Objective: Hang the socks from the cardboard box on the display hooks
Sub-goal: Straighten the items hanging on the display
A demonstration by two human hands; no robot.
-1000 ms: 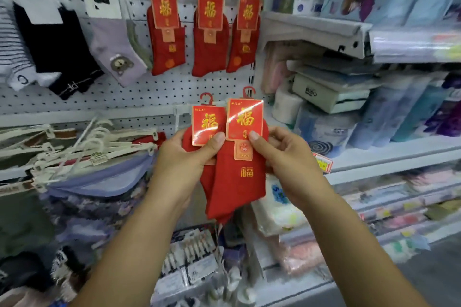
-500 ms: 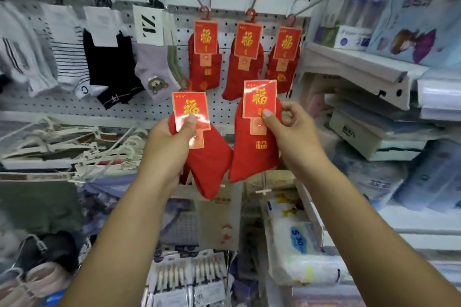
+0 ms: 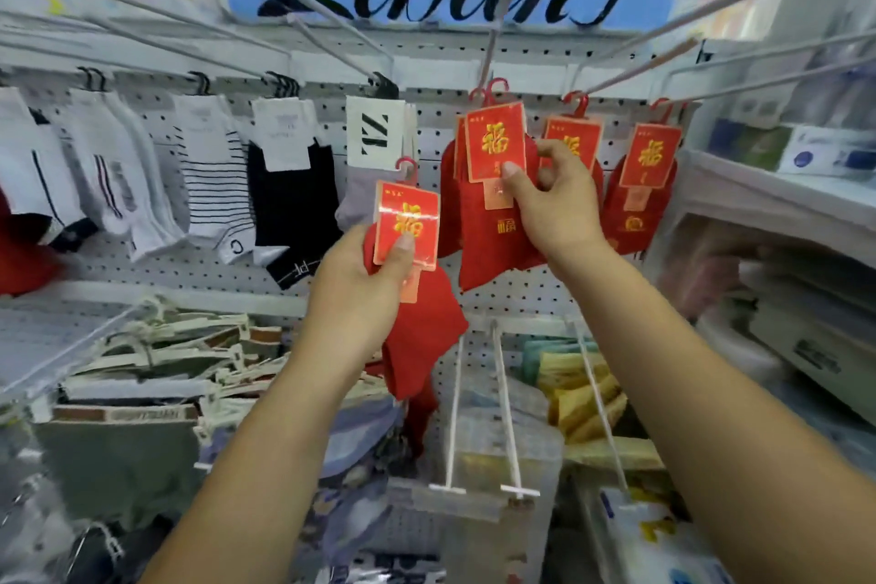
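Observation:
My left hand (image 3: 360, 294) pinches a red sock pair (image 3: 419, 332) by its red card with a gold character, held below the hook row; its red plastic hanger sticks up free. Higher up, my right hand (image 3: 552, 204) pinches a second red sock pair (image 3: 488, 228) by its card, and that pair's red hanger sits at a white display hook (image 3: 490, 47) on the pegboard. Two more red sock pairs (image 3: 647, 185) hang on hooks to the right. No cardboard box is in view.
White, striped, black and lilac socks (image 3: 294, 190) hang along the pegboard at left. Long white hooks (image 3: 663, 47) jut toward me at head height. Two bare hooks (image 3: 502, 408) stick out lower down, above packaged goods. Shelves (image 3: 777, 204) with boxes stand at right.
Both hands have risen and separated with one sock pair each. My right hand has carried its pair up to a hook beside the hanging red socks; the left stays lower.

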